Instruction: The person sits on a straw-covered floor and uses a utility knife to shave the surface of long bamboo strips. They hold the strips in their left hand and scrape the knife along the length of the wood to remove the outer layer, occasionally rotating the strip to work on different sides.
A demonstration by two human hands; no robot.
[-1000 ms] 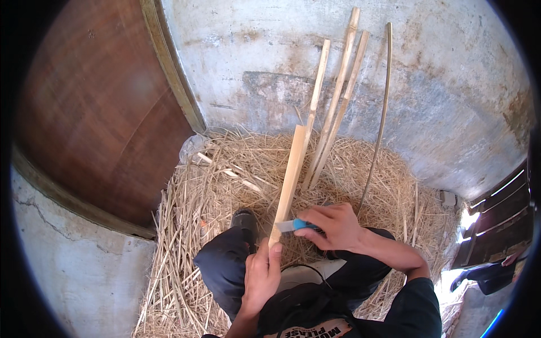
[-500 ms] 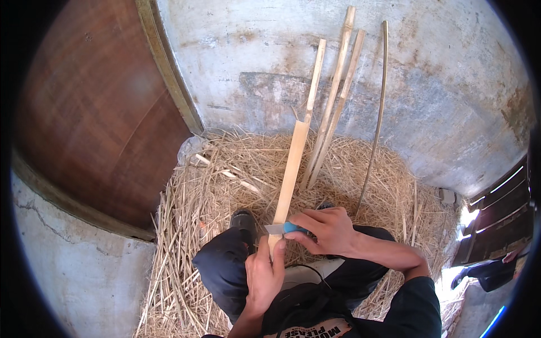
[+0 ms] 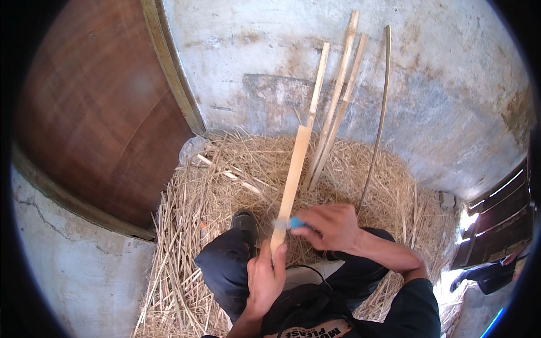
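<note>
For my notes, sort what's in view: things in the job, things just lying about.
In the job:
- pale flat strip, in left hand
- blue-handled blade, in right hand

Lying about:
- loose straw
- three pale poles
- thin dark stick

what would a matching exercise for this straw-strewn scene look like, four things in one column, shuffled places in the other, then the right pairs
Things
1. flat, pale wooden strip
2. blue-handled knife
3. thin, dark, curved stick
4. large, flat, reddish-brown panel

Places
A. in the person's right hand
B. at the far left of the view, edged by a frame
C. gripped at its near end by the person's left hand
D. standing against the stained, grey-white wall

Right pairs: 1-C, 2-A, 3-D, 4-B
</note>
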